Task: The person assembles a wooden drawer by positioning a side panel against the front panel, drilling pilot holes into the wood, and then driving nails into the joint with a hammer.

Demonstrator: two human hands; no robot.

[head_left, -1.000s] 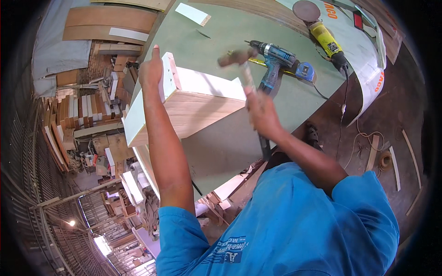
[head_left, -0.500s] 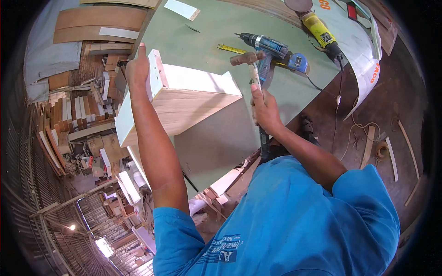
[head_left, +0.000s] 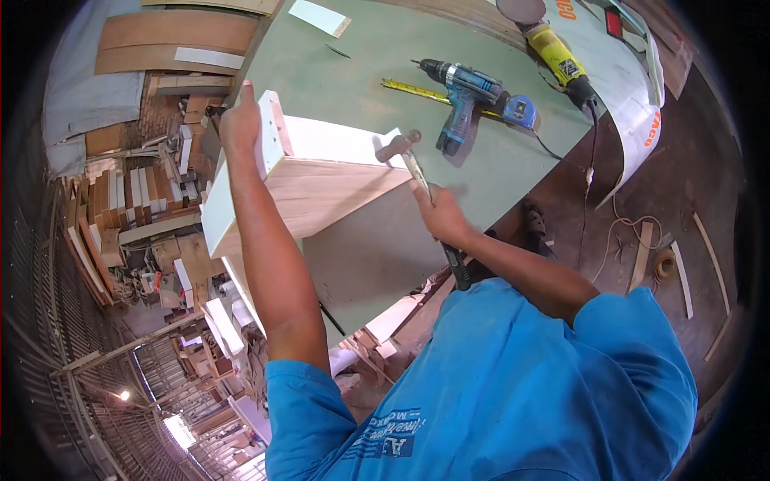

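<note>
A box-like wooden assembly [head_left: 329, 192] with white faces and a wood-grain side stands at an angle on the green worktable [head_left: 361, 264]. My left hand [head_left: 239, 128] grips the edge of its white end panel, index finger stretched along the panel; its other fingers are partly hidden. My right hand [head_left: 439, 212] is closed around the handle of a hammer [head_left: 397, 147]. The rusty hammer head appears over the assembly's right end; whether it touches cannot be told.
A blue cordless drill [head_left: 465, 96] lies beside a tape measure [head_left: 520, 111] with its yellow blade out. Farther right are a yellow angle grinder [head_left: 555, 56] and a white sheet [head_left: 630, 112]. A white offcut [head_left: 319, 18] lies at the far edge. Stacked boards [head_left: 136, 200] fill the left side.
My right hand has moved the hammer left, bringing its head from in front of the drill to the assembly's right end. My left hand and the assembly have hardly moved.
</note>
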